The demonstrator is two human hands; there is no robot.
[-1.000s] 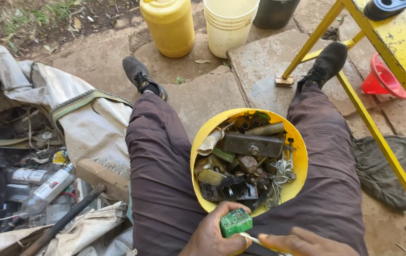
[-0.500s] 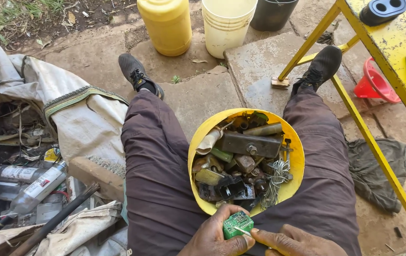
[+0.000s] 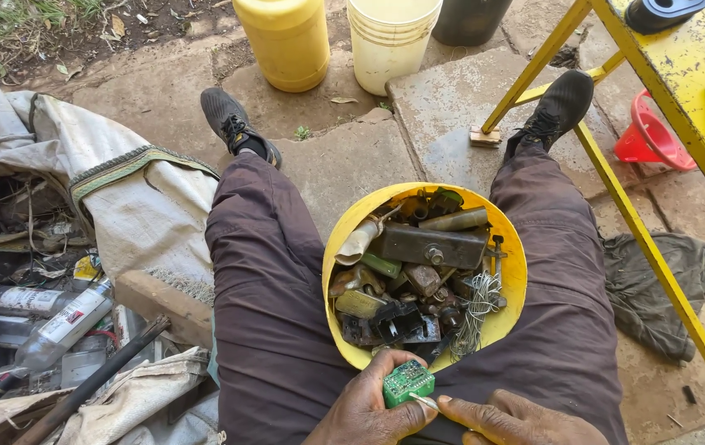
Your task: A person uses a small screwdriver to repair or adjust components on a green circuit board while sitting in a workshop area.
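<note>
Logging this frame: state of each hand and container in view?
left hand: holding green circuit board
right hand: pinching a thin metal tool against the board
yellow bowl: on the lap, full of metal scrap
white bucket: upright, contents hidden
yellow jug: upright
plastic bottle: lying on its side

Dark maroon trousers [image 3: 270, 272], black laced shoes [image 3: 233, 124].

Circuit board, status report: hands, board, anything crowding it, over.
Left hand pinching small green circuit board. Right hand touching a thin metal tool to its edge. Yellow bowl of scrap parts sits just ahead, between the knees.
</note>
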